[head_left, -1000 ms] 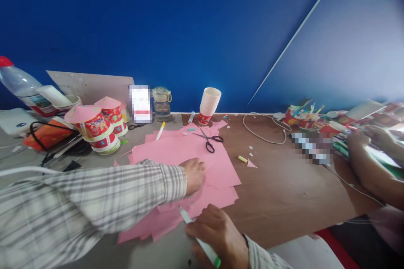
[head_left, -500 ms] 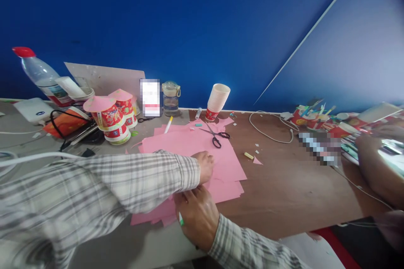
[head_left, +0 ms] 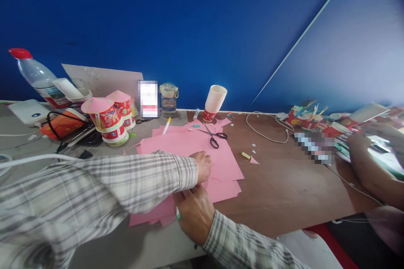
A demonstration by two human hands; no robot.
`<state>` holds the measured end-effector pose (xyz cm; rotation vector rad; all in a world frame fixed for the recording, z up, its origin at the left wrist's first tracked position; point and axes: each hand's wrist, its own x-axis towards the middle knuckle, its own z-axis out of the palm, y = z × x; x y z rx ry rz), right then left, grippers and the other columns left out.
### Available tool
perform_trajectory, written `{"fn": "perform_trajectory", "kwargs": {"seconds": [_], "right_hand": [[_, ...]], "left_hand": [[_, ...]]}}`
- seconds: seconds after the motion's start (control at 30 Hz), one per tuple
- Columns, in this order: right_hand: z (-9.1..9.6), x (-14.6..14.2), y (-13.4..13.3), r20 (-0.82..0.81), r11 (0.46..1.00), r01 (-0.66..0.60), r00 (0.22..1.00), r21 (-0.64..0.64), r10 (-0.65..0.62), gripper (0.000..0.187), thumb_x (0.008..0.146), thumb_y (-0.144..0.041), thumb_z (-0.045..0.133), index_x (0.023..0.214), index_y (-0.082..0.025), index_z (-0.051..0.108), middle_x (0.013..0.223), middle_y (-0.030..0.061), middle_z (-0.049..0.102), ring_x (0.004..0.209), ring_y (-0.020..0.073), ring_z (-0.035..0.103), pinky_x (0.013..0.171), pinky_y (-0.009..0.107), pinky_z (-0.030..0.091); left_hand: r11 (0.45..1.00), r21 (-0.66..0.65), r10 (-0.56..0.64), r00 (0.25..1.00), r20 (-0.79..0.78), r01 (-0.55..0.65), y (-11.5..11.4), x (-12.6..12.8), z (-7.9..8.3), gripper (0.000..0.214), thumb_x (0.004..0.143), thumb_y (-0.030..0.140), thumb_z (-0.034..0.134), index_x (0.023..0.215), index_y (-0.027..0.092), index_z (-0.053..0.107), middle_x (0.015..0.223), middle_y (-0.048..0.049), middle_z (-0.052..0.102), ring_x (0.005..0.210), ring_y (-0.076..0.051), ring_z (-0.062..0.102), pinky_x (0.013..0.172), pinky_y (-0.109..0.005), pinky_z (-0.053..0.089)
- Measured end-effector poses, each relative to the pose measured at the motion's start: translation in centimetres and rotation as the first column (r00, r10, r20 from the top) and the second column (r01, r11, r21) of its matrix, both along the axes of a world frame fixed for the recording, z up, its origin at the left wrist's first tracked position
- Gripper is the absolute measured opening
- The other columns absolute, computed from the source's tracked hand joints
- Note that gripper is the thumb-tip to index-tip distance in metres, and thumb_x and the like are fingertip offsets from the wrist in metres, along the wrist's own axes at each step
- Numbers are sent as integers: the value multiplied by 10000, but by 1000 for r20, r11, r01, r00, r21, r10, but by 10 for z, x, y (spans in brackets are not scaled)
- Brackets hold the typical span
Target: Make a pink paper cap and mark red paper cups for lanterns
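My left hand (head_left: pixel 203 167) rests on a pile of pink paper sheets (head_left: pixel 223 164), its fingers curled downward. Whatever is beneath those fingers is hidden. Just below it, partly under the left wrist, my right hand (head_left: pixel 195 212) is closed around a marker (head_left: pixel 178 214); only a white and green end shows at the side of the hand. Black-handled scissors (head_left: pixel 214 138) lie spread on the upper part of the paper. A yellow-tipped white marker (head_left: pixel 167 125) lies at the pile's far edge.
A leaning stack of paper cups (head_left: pixel 215 101) and a lidded water bottle (head_left: pixel 168 100) stand at the back. Red cups with pink cone tops (head_left: pixel 100 111) stand left. A yellow cap (head_left: pixel 246 156) and paper scraps lie right, beyond them another person's arm (head_left: pixel 362 164).
The whole view has shifted slightly, so things sit a little further left. Both my hands stay at nearly the same spot on the paper. The other person's arm on the right has shifted slightly.
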<state>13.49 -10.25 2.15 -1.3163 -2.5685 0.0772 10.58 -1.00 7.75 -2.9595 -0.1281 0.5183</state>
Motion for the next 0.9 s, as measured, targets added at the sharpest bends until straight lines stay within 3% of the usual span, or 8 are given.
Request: {"fn": "perform_trajectory", "kwargs": {"seconds": [0.1, 0.23, 0.33, 0.47, 0.77, 0.9], "right_hand": [[-1, 1, -3, 21, 987, 81, 996, 142, -85, 334, 693, -95, 530, 1015, -146, 601, 924, 136, 664, 804, 299, 589, 671, 377, 444], [-2, 7, -12, 2, 989, 58, 998, 137, -59, 266, 700, -161, 576, 963, -141, 611, 789, 87, 667, 703, 252, 582, 618, 338, 410], [-3, 15, -23, -1, 991, 52, 999, 125, -52, 274, 755, -213, 552, 1016, -136, 581, 682, 41, 639, 583, 205, 550, 532, 316, 356], [-4, 26, -36, 16, 996, 35, 999, 85, -36, 206, 787, -237, 527, 970, -168, 589, 649, 9, 609, 564, 187, 532, 513, 308, 322], [-4, 50, -45, 36, 1000, 12, 999, 12, -13, 251, 802, -236, 510, 1042, -171, 546, 678, 20, 626, 594, 190, 545, 559, 306, 338], [1, 60, -50, 64, 999, 29, 998, -14, -28, 205, 798, -242, 507, 985, -175, 561, 664, 13, 617, 589, 190, 545, 551, 305, 353]], "left_hand": [[1000, 1, 2, 1000, 9, -2, 1, 0, -4, 286, 739, 190, 497, 1024, 174, 497, 1071, -99, 550, 834, -254, 567, 667, -461, 489], [1000, -9, 8, 999, 39, -8, 2, 0, -11, 127, 691, 162, 555, 788, 133, 631, 867, -105, 645, 823, -273, 546, 645, -427, 448], [1000, -29, -7, 997, 77, 9, 3, 0, -15, 54, 555, 150, 656, 602, 149, 682, 740, -133, 674, 785, -299, 512, 590, -399, 387], [999, -41, -22, 994, 107, 26, 6, 0, -20, 117, 457, 170, 698, 574, 178, 692, 705, -134, 669, 737, -302, 483, 539, -379, 329], [1000, -15, 1, 990, 139, 1, 7, 0, -33, 140, 458, 168, 696, 594, 199, 689, 697, -129, 651, 731, -311, 460, 536, -388, 295], [1000, -17, -2, 990, 142, 5, 7, 1, -32, 134, 469, 152, 688, 600, 182, 694, 704, -142, 652, 722, -307, 457, 523, -389, 291]]}}
